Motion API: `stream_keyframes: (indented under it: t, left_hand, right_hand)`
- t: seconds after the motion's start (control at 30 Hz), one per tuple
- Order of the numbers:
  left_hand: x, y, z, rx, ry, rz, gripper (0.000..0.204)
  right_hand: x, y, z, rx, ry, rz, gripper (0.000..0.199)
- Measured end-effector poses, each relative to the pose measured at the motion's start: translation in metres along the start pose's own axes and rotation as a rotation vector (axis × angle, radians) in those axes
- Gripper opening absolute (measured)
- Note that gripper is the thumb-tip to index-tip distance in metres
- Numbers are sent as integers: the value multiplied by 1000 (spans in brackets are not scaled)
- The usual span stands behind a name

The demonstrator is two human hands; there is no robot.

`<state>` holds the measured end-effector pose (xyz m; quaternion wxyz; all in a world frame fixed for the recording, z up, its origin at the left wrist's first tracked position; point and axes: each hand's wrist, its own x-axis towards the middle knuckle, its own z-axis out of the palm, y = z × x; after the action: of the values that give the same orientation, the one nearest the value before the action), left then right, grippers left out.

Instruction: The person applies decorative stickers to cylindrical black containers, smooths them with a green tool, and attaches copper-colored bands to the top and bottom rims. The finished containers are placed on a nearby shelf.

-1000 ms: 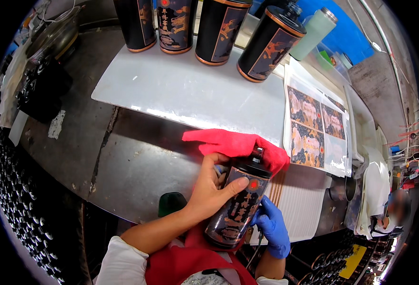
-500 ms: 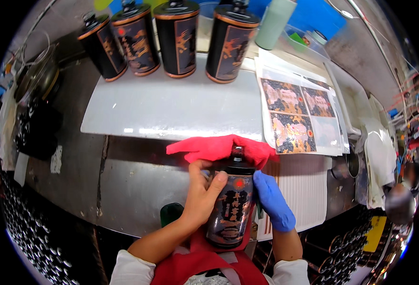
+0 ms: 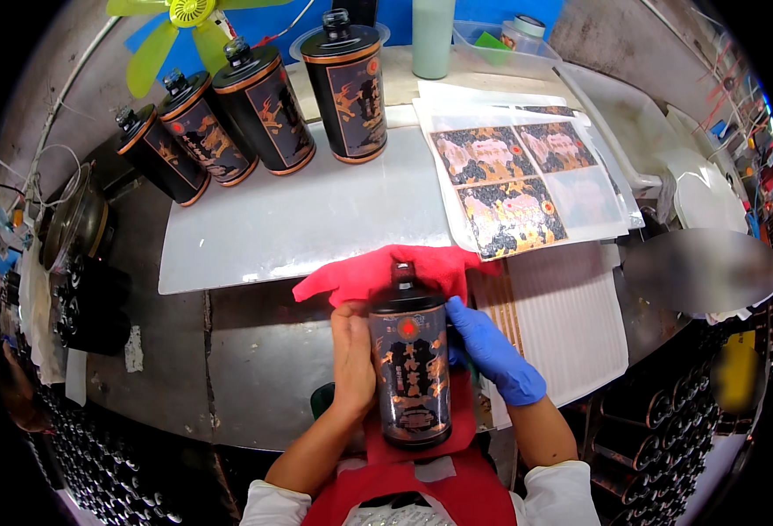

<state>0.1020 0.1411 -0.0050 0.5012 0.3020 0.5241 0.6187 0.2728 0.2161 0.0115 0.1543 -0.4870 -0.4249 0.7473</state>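
A black bottle with a grey, gold and red decorated label stands nearly upright in front of my body, its label facing me. My bare left hand grips its left side, with the fingertips partly hidden behind the shoulder. On the other side, my right hand in a blue glove is pressed against the bottle, its fingers partly behind it. A bright pink-red cloth lies just behind the bottle neck, along the near edge of a grey board.
Several similar bottles stand along the board's far edge, near a green fan. Printed label sheets lie at the right, beyond a white ribbed sheet. A pale green flask stands at the back. Racked bottles fill the lower right.
My left thumb has moved off the bottle's front to its side. The bottle has become more upright, its label facing me more squarely. The whole view has shifted.
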Motion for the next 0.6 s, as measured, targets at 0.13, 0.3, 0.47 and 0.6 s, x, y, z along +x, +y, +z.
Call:
stream_keyframes:
  t: [0.13,0.3,0.47,0.6]
  left_hand:
    - [-23,11,-2,88,-152,157,58]
    - [-38,18,-8,389,-382,171,71]
    - [-39,21,-5,455,-376,224,71]
    - [-33,16,-14,396,-413,217,68]
  right_hand:
    - [-34,5,4,-275,213,-464,62]
    - [-68,9,30,-717,124,-431,87]
    - [-55,20,25,-464,22,-576,97]
    - [-50,25,27,-383,12,-613,93]
